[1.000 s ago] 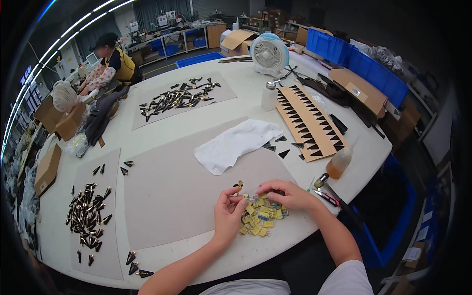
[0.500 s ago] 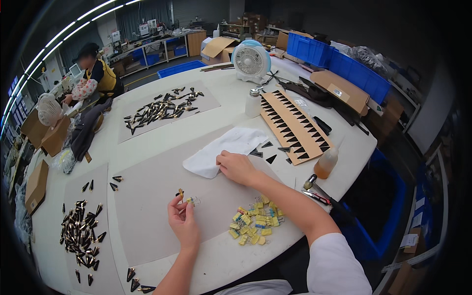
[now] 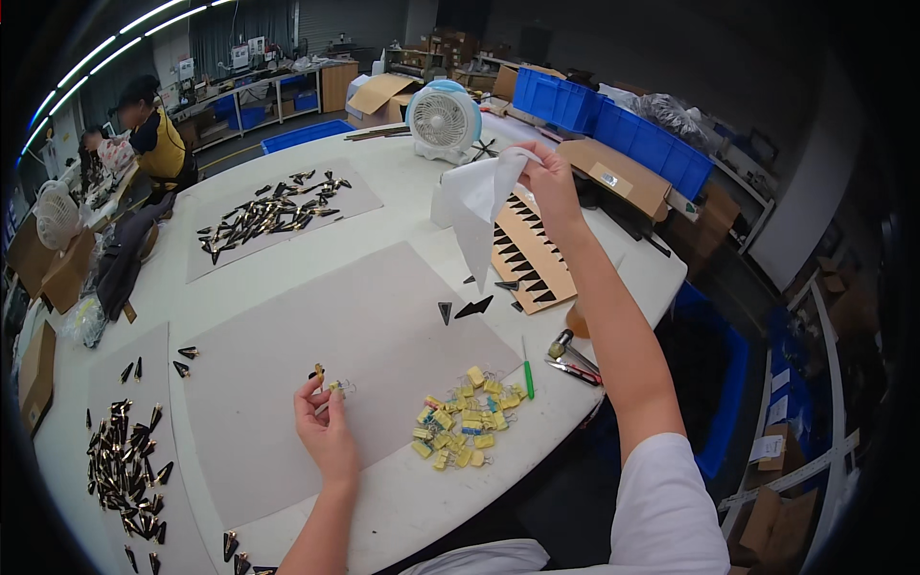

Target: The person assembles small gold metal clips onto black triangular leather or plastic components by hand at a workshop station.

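My left hand (image 3: 327, 436) is closed above the grey sheet (image 3: 278, 412), pinching a small black-and-gold piece (image 3: 318, 371) together with a yellow binder clip (image 3: 336, 386). Up at the far right, my right hand (image 3: 553, 187) grips a white cloth (image 3: 479, 206) by its top edge. The cloth hangs down and hides the bottle and part of a tan board (image 3: 529, 287) with rows of black triangles. Loose black triangular pieces (image 3: 473, 307) lie below it. A pile of yellow binder clips (image 3: 462, 422) sits right of my left hand.
Black-and-gold pieces are heaped on sheets at the far left (image 3: 271, 213) and near left (image 3: 125, 460). By the right edge lie a green-handled awl (image 3: 529, 378), a hammer-like tool (image 3: 561, 345) and a red cutter (image 3: 577, 373). Farther back stand a fan (image 3: 444, 121) and blue bins (image 3: 558, 98).
My right hand has lifted the white cloth off the table, up and away, uncovering the black triangles and the green-handled awl. My left hand still holds its piece and clip. The view has shifted.
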Action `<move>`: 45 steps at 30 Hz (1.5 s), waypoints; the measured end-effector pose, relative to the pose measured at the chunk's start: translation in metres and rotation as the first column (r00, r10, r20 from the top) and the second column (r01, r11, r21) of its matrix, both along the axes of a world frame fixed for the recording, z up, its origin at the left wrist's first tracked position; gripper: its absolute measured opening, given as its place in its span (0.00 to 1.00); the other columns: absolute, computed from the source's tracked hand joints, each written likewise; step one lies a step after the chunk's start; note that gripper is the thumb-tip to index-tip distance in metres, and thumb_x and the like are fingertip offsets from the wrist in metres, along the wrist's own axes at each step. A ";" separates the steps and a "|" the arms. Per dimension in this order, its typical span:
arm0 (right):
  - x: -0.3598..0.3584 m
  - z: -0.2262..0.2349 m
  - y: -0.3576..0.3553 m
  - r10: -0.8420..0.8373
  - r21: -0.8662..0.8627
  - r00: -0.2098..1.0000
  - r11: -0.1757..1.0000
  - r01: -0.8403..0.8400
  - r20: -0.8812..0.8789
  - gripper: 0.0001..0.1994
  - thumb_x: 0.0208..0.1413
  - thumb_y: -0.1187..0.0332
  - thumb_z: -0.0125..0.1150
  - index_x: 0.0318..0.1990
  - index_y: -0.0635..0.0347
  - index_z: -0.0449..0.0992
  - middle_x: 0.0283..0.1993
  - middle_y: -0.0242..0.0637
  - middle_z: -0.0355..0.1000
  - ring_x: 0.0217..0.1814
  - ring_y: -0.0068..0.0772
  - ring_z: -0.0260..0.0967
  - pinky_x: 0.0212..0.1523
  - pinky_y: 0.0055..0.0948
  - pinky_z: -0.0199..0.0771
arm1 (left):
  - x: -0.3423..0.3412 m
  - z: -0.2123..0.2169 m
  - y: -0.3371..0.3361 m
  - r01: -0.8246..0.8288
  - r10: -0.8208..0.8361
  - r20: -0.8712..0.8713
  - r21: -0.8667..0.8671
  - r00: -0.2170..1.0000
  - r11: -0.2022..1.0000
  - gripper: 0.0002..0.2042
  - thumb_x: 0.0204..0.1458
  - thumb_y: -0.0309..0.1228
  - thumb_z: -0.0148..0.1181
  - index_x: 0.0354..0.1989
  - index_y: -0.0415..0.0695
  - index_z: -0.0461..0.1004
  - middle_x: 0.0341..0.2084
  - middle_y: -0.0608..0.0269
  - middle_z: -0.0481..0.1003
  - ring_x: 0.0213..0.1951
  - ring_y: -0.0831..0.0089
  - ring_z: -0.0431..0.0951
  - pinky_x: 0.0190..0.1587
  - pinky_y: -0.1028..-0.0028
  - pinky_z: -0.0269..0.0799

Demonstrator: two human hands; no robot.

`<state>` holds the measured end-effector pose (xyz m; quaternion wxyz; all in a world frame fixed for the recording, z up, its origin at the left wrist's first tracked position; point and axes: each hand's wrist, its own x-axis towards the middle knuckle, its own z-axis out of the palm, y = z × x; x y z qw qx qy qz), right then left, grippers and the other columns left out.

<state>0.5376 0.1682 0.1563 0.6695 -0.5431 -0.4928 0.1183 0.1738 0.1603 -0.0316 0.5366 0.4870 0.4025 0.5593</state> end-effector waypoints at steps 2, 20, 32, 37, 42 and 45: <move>0.020 0.006 -0.004 0.092 0.032 0.989 0.995 -0.089 -0.115 0.13 0.60 0.68 0.47 0.48 0.63 0.72 0.47 0.36 0.73 0.51 0.27 0.71 0.57 0.29 0.69 | -0.001 -0.001 0.001 0.004 -0.004 -0.016 0.001 1.000 1.000 0.14 0.58 0.22 0.56 0.52 0.39 0.68 0.34 0.67 0.69 0.35 0.83 0.70 0.40 0.80 0.68; 0.016 0.027 0.011 0.094 -0.474 0.946 0.878 0.069 0.311 0.17 0.53 0.80 0.46 0.45 0.61 0.80 0.41 0.36 0.78 0.44 0.28 0.73 0.51 0.28 0.71 | 0.003 -0.005 0.001 -0.030 0.035 -0.101 0.048 0.994 0.998 0.14 0.58 0.25 0.56 0.52 0.39 0.69 0.37 0.64 0.70 0.33 0.82 0.72 0.37 0.81 0.69; 0.210 -0.001 -0.194 -0.845 -0.006 0.523 0.526 0.851 0.115 0.25 0.44 0.73 0.59 0.54 0.68 0.72 0.49 0.41 0.73 0.50 0.33 0.71 0.52 0.29 0.69 | 0.004 0.003 -0.002 0.013 -0.012 -0.091 0.011 0.996 1.000 0.14 0.58 0.25 0.56 0.52 0.40 0.69 0.38 0.65 0.69 0.39 0.80 0.71 0.44 0.78 0.68; 0.256 -0.169 -0.272 -0.704 -0.714 0.632 0.256 0.651 0.324 0.19 0.45 0.67 0.56 0.47 0.59 0.79 0.48 0.48 0.76 0.50 0.46 0.73 0.53 0.39 0.71 | 0.009 -0.004 0.001 0.029 -0.026 -0.099 0.022 0.995 0.999 0.14 0.58 0.25 0.56 0.52 0.40 0.68 0.38 0.65 0.69 0.39 0.80 0.70 0.45 0.77 0.68; 0.164 -0.191 -0.209 -0.320 -0.294 0.308 0.094 0.951 0.896 0.18 0.55 0.64 0.55 0.54 0.49 0.78 0.59 0.41 0.70 0.59 0.50 0.66 0.61 0.40 0.64 | -0.004 -0.001 0.000 -0.040 0.047 -0.151 0.053 0.987 0.998 0.14 0.58 0.24 0.56 0.52 0.40 0.69 0.37 0.64 0.69 0.36 0.80 0.72 0.39 0.80 0.69; 0.198 -0.205 -0.202 -0.336 -0.441 0.552 0.354 0.825 0.763 0.17 0.59 0.64 0.52 0.56 0.46 0.77 0.62 0.36 0.68 0.60 0.48 0.65 0.64 0.40 0.61 | 0.005 0.000 -0.002 -0.006 0.012 -0.142 0.038 0.990 0.999 0.13 0.58 0.25 0.56 0.51 0.39 0.68 0.36 0.66 0.70 0.39 0.82 0.70 0.44 0.77 0.68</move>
